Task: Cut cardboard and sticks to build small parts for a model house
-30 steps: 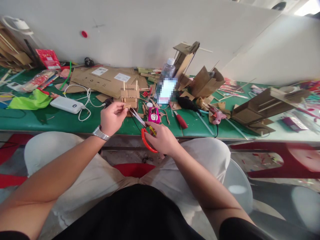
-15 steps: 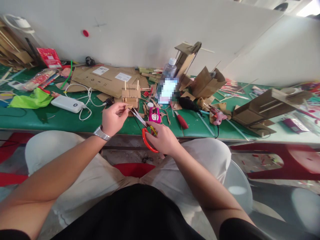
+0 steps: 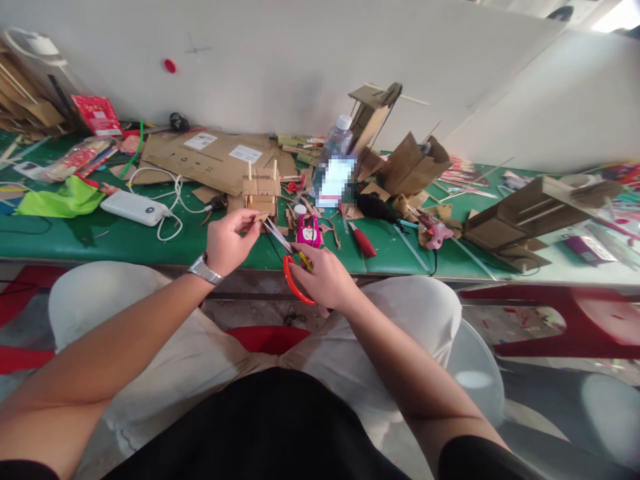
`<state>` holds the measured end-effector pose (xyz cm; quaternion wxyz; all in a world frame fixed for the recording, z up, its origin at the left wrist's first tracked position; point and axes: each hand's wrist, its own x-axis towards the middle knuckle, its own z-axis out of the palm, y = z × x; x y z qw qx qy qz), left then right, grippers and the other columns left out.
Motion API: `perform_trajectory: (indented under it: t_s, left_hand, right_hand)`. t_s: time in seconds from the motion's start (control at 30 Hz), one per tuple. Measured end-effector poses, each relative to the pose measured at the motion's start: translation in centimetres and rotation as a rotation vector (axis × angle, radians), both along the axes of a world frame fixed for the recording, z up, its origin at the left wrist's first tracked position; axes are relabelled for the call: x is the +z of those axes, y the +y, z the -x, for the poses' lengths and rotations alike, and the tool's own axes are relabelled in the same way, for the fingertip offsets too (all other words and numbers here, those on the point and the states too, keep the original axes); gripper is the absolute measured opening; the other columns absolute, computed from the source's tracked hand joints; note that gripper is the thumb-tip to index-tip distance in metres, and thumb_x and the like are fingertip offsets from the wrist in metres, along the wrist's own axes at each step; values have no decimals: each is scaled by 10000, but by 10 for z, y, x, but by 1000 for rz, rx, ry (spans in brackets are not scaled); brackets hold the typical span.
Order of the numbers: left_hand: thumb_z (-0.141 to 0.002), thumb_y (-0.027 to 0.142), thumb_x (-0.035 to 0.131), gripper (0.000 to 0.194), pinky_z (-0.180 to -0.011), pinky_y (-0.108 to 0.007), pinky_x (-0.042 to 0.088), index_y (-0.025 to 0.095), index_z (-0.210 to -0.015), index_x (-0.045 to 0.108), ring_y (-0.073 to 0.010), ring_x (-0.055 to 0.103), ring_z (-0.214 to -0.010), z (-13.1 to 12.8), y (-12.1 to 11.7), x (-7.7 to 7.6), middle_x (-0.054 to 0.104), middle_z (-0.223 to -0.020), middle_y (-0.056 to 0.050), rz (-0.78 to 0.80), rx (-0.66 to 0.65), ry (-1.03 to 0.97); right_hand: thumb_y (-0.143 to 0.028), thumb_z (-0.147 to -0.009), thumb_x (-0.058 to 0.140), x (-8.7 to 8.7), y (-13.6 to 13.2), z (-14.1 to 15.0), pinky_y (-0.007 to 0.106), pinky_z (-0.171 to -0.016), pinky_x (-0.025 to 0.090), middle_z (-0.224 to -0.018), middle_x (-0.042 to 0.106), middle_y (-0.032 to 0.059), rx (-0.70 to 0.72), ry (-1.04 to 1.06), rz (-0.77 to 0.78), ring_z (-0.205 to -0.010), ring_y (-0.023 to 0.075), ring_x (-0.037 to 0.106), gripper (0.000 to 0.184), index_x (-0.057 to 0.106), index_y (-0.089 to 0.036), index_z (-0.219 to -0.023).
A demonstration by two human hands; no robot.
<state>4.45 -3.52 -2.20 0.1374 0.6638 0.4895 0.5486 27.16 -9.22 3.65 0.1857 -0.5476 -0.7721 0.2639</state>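
My left hand (image 3: 234, 241) pinches a small piece of cardboard (image 3: 261, 217) between thumb and fingers. In my right hand (image 3: 327, 279) is a pair of scissors (image 3: 296, 283) with red and yellow handles. Their blades point up and left, with the tips at the cardboard piece; whether they bite into it I cannot tell. Just behind stands a small cardboard model (image 3: 261, 187) with upright wooden sticks. A pink case with a white cartoon face (image 3: 309, 231) lies beside the blades, with cardboard scraps around it.
On the green table (image 3: 230, 251) a white power bank (image 3: 133, 208) with a cable lies left. A flat cardboard sheet (image 3: 200, 160), a plastic bottle (image 3: 337, 143) and a lit phone screen (image 3: 334, 183) are behind. To the right are a red-handled tool (image 3: 364, 241), a glue gun (image 3: 437, 235) and a cardboard structure (image 3: 520, 217).
My left hand has shifted slightly right and down, and the cardboard piece has turned a little at the blade tips. My right hand stays almost in place with the scissors.
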Motion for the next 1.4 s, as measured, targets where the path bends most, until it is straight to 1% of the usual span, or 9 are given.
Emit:
perform_trajectory:
  t_s: [0.5,0.63,0.8,0.93,1.0,1.1,1.17,1.27,1.4]
  left_hand:
    - [-866,268,751,186,-815,-304,679,173,-1025,760,-213,817,-860,6,9,1,836,-971,-91,44,53,-60]
    - [-854,287,765,216,-805,-295,675,160,-1028,757,-206,811,-850,8,11,3,832,-963,-95,58,29,-134]
    - [-840,316,794,291,-847,-325,676,162,-1086,774,-221,810,-895,10,11,0,829,-992,-114,138,-52,-236]
    - [-822,314,813,309,-854,-358,686,158,-1087,786,-217,811,-857,9,11,-3,828,-983,-114,208,-131,-371]
    - [-802,316,829,313,-838,-371,693,150,-1065,788,-216,810,-832,8,11,-2,829,-967,-114,235,-158,-416]
    - [-777,318,848,308,-825,-375,699,146,-1027,793,-223,811,-833,7,9,0,832,-970,-122,255,-174,-448]
    - [-770,324,858,315,-828,-376,700,145,-1021,795,-230,813,-851,7,9,1,832,-986,-129,259,-177,-460]
    - [-778,335,859,329,-833,-374,702,139,-1032,789,-236,816,-879,7,9,4,832,-1003,-135,253,-181,-470]
    - [-798,338,848,311,-778,-340,706,140,-1025,773,-234,815,-895,8,8,9,831,-998,-130,238,-188,-497]
  right_hand:
    - [-375,-949,629,1,-1,-1,272,-743,455,-925,781,53,8,-18,-7,-803,199,686,477,698,-190,-1384]
    - [-366,-936,634,10,1,-11,276,-753,457,-941,779,52,60,-41,0,-776,183,667,492,703,-189,-1389]
    - [-415,-922,650,47,21,-72,278,-737,468,-974,773,26,145,-116,10,-768,170,652,503,708,-256,-1396]
    - [-451,-909,669,67,57,-145,310,-736,486,-956,778,55,-68,-370,29,-758,195,661,523,716,-258,-1394]
    - [-435,-901,671,61,79,-174,322,-756,497,-1029,785,88,-146,-501,57,-833,225,688,541,712,-232,-1401]
    - [-365,-913,654,38,107,-199,320,-816,499,-1197,768,141,-182,-689,166,-985,261,704,541,703,-173,-1417]
    - [-303,-900,679,20,117,-206,318,-842,493,-1280,747,157,-229,-788,198,-1054,275,702,535,705,-173,-1418]
    - [-191,-856,713,-2,123,-210,292,-806,487,-1246,763,159,-252,-818,244,-1001,249,718,554,712,-175,-1410]
    - [-192,-835,760,-10,124,-211,298,-776,474,-1178,781,164,-268,-830,254,-936,247,722,542,733,-172,-1376]
